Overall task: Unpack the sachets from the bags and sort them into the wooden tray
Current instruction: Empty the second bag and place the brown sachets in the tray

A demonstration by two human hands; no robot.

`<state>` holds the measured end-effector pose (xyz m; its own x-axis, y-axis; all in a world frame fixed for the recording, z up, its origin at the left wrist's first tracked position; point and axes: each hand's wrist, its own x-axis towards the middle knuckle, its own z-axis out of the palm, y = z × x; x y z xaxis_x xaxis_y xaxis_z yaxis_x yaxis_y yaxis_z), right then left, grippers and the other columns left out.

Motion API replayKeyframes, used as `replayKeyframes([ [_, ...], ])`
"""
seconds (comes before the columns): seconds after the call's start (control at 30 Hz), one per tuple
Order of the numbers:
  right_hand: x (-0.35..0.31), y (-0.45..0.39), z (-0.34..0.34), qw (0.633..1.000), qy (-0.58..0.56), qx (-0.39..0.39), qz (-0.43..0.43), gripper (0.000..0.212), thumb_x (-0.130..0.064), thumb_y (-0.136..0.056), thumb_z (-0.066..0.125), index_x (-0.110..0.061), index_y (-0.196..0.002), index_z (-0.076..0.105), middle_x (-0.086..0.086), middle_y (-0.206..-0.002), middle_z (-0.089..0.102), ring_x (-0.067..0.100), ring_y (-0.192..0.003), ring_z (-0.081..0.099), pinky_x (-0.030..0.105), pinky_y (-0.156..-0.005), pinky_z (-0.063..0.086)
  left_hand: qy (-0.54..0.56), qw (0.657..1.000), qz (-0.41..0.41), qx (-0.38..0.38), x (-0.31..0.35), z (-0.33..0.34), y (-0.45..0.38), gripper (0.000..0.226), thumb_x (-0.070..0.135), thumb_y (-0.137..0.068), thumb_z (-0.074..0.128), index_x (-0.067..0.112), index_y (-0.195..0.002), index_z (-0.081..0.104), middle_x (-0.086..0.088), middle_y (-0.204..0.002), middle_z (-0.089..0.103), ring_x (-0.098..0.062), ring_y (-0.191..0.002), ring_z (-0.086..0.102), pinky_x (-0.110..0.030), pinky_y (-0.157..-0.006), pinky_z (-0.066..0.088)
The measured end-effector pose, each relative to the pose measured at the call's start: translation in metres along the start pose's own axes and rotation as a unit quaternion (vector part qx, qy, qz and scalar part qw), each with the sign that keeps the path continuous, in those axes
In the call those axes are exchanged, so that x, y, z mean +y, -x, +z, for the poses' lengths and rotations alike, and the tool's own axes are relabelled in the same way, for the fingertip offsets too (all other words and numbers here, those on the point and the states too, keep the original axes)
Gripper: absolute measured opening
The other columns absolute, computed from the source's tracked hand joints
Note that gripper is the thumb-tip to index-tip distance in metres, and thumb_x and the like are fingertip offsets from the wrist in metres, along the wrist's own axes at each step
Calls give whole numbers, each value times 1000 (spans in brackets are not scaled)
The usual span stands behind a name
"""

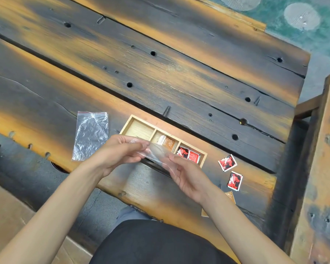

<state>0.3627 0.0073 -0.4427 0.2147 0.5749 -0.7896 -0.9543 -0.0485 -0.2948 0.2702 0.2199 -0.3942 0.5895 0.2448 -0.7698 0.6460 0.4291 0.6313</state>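
Observation:
A wooden tray (130, 119) with three compartments lies on the plank table. Its left compartment is bare, the middle one holds an orange-brown sachet (167, 142), and the right one holds red sachets (189, 154). My left hand (120, 153) and my right hand (185, 176) both grip a clear plastic bag (156, 152) just in front of the tray. Two red sachets (227, 162) (234, 181) lie loose on the table to the right. An orange sachet (230, 196) peeks out from behind my right forearm.
Another clear zip bag (91, 135), flat and crumpled, lies to the left of the tray. The table (160, 73) is dark, worn planks with holes and gaps. A wooden bench (320, 168) stands at the right, and green floor shows at the top right.

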Motion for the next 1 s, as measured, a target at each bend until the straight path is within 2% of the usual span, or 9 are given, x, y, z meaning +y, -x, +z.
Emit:
replayKeyframes([
  [0.1,-7,-1,-3,999,-24,-20,-7,44,-12,-86,76,2,-127,68,20,-128,70,20,-102,72,23,-84,57,11,1000,10,1,6,-1,-1,23,11,-84,75,3,-105,78,-12,-96,78,-8,-67,70,-17,-66,61],
  [0.17,-11,-1,-7,998,-49,-39,-4,49,-11,-85,77,3,-131,65,21,-134,66,21,-103,72,27,-91,52,24,1000,12,4,9,-1,0,22,9,-85,74,1,-105,78,-13,-95,78,-9,-66,72,-19,-66,62],
  [0.33,-22,6,-7,996,-84,-38,-2,43,-4,-86,69,7,-127,64,22,-129,67,21,-80,78,22,-77,60,39,999,32,1,17,1,5,23,10,-87,73,1,-107,76,-14,-97,79,-9,-68,74,-19,-67,62],
  [0.43,-27,11,-2,997,-68,-32,9,50,-6,-84,70,6,-132,62,23,-136,64,22,-80,78,23,-80,55,37,998,46,-4,21,0,9,34,16,-79,77,0,-109,76,-15,-99,79,-9,-70,73,-19,-70,62],
  [0.53,-30,12,-1,998,-52,-29,24,50,-10,-90,68,3,-137,59,20,-137,64,21,-80,78,20,-73,58,32,998,51,-4,23,-1,12,30,12,-86,74,0,-113,74,-16,-105,78,-9,-75,72,-20,-73,62],
  [0.67,-35,2,9,999,-2,-13,41,48,-27,-91,70,-2,-131,64,13,-120,74,18,-75,76,22,-63,61,10,998,64,-6,25,-8,17,26,8,-90,70,5,-116,73,-8,-86,78,-15,-80,70,-19,-69,61],
  [0.77,-39,-13,22,999,23,-4,42,49,-35,-94,68,-4,-132,63,8,-116,77,14,-76,77,22,-66,61,10,998,65,-4,22,-20,20,37,9,-84,77,10,-120,70,-10,-90,77,-19,-83,70,-20,-66,60],
  [0.83,-42,-27,34,998,49,1,27,50,-36,-95,66,-5,-134,61,7,-115,77,12,-74,76,21,-62,60,9,998,66,2,19,-29,24,37,9,-81,78,12,-118,70,-9,-90,76,-14,-75,70,-19,-62,58],
  [1.0,-45,-60,66,993,120,13,-14,25,-34,-98,62,-18,-117,67,1,-106,79,6,-67,71,19,-53,57,4,996,71,46,1,-59,34,26,0,-90,68,22,-104,70,-2,-78,75,-13,-73,68,-22,-66,60],
])
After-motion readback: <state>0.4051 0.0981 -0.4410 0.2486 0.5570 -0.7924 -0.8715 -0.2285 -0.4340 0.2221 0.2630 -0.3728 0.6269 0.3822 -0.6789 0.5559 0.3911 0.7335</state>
